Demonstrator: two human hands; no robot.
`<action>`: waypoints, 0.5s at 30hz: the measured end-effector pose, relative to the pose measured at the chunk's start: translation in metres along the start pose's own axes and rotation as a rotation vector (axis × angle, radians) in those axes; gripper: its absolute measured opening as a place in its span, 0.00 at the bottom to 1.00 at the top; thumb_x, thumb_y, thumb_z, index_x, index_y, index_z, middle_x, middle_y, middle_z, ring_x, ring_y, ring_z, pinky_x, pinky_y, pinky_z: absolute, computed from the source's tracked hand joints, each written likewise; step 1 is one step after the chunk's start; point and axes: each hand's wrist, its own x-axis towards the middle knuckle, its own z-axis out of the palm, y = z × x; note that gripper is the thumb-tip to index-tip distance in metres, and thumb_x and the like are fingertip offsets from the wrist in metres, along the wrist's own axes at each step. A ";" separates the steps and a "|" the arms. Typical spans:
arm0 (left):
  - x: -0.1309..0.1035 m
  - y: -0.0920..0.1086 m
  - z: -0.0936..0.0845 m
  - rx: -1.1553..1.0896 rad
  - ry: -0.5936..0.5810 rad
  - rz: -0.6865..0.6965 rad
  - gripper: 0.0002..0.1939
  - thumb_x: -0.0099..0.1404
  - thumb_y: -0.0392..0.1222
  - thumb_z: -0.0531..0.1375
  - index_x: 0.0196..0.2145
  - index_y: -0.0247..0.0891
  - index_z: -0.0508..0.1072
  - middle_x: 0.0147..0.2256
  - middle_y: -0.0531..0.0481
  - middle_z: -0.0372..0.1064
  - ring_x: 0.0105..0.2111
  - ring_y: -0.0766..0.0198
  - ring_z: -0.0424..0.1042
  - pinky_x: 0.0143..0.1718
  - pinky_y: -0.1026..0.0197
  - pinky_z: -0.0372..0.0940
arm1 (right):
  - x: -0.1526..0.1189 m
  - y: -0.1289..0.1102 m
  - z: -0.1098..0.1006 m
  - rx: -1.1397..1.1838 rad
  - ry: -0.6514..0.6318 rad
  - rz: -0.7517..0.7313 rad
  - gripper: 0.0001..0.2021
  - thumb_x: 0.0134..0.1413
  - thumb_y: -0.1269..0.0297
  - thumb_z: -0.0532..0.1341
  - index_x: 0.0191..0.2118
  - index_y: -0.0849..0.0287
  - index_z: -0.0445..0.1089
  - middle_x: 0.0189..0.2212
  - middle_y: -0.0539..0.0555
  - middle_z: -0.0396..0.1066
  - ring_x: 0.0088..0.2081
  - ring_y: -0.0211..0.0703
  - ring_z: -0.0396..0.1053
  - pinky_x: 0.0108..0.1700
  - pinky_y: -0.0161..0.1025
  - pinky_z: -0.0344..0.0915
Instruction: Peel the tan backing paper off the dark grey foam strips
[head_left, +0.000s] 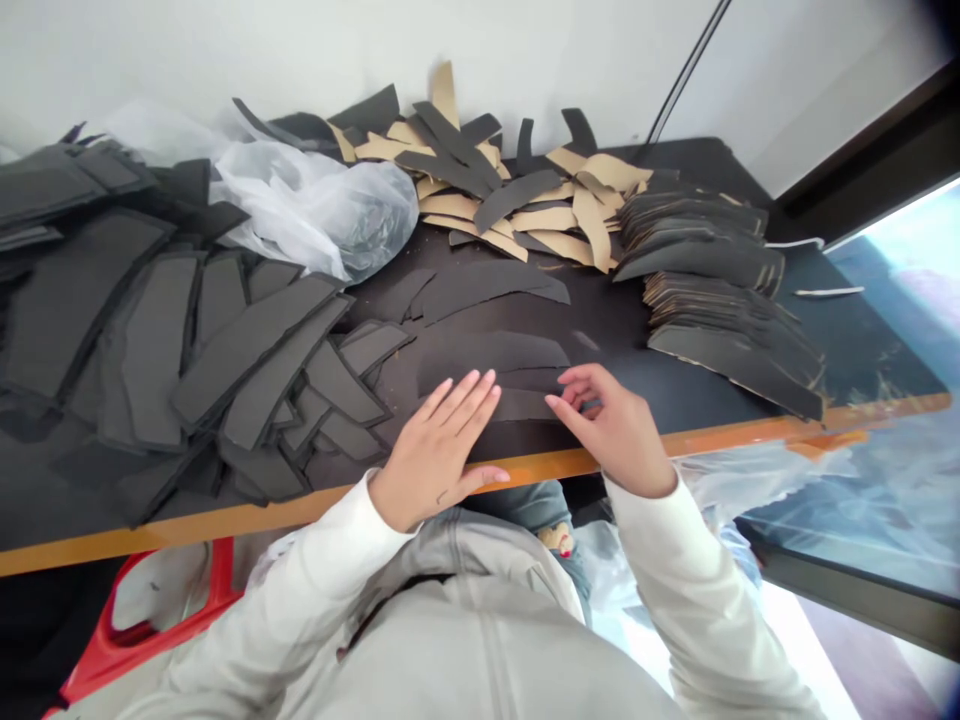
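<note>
My left hand (442, 445) lies flat, fingers spread, its fingertips on the left end of a curved dark strip (521, 405) near the table's front edge. Thumb and fingers of my right hand (611, 420) are curled close together at that strip's right end; whether they grip it is too small to tell. Just behind lies another curved dark piece (495, 352), and farther back a third one (495, 288).
Dark foam-like pieces (255, 350) heap up on the left, beside a clear plastic bag (300, 200). Tan and black strips (525, 200) pile at the back. Stacked curved pieces (735, 340) stand right. The table has an orange edge (705, 437); a red chair (223, 570) is below.
</note>
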 end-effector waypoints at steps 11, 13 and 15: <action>0.025 0.015 0.027 -0.101 -0.005 -0.028 0.47 0.67 0.69 0.44 0.67 0.24 0.52 0.69 0.36 0.45 0.69 0.53 0.45 0.69 0.52 0.42 | 0.005 0.012 0.007 0.092 -0.073 0.037 0.06 0.54 0.60 0.61 0.35 0.55 0.65 0.27 0.49 0.71 0.29 0.40 0.71 0.33 0.37 0.68; 0.025 0.015 0.026 -0.104 -0.010 -0.031 0.47 0.66 0.69 0.44 0.67 0.24 0.52 0.69 0.36 0.45 0.69 0.53 0.46 0.69 0.52 0.43 | 0.006 0.012 0.007 0.076 -0.073 0.032 0.05 0.53 0.61 0.61 0.34 0.54 0.64 0.26 0.49 0.71 0.28 0.40 0.71 0.33 0.37 0.67; 0.025 0.016 0.025 -0.110 -0.015 -0.035 0.47 0.66 0.69 0.45 0.67 0.25 0.52 0.69 0.36 0.45 0.69 0.52 0.46 0.69 0.51 0.43 | 0.006 0.010 0.007 0.049 -0.066 0.020 0.05 0.53 0.62 0.60 0.33 0.54 0.64 0.26 0.49 0.71 0.27 0.40 0.70 0.32 0.36 0.67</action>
